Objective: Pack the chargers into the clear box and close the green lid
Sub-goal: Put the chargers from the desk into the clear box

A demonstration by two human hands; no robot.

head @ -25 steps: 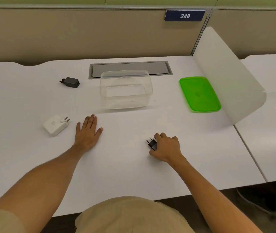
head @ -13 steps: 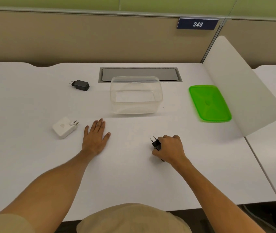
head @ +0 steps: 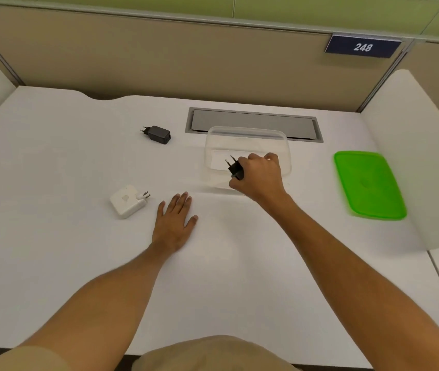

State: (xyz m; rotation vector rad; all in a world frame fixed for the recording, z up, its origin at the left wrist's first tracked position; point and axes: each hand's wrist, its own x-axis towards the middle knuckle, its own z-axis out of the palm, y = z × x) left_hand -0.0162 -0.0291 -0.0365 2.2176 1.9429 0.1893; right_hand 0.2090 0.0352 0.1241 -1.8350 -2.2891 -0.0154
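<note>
Right hand (head: 259, 176): gripped the small black charger (head: 235, 168) over the clear box (head: 247, 135), near the desk's (head: 52, 263) back edge.
Left hand (head: 175, 220): open, flat on the desk.
Green lid (head: 368, 183): off, toward the right edge.
Risk: a careless drop could've bounced the charger off the rim.

Sign (head: 363, 46): dark blue plate with white number "248", fixed on the beige partition (head: 186, 57) behind the table. No other readable text.

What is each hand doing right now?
Left hand: open, flat on the desk.
Right hand: closed, holding a black charger.
</note>
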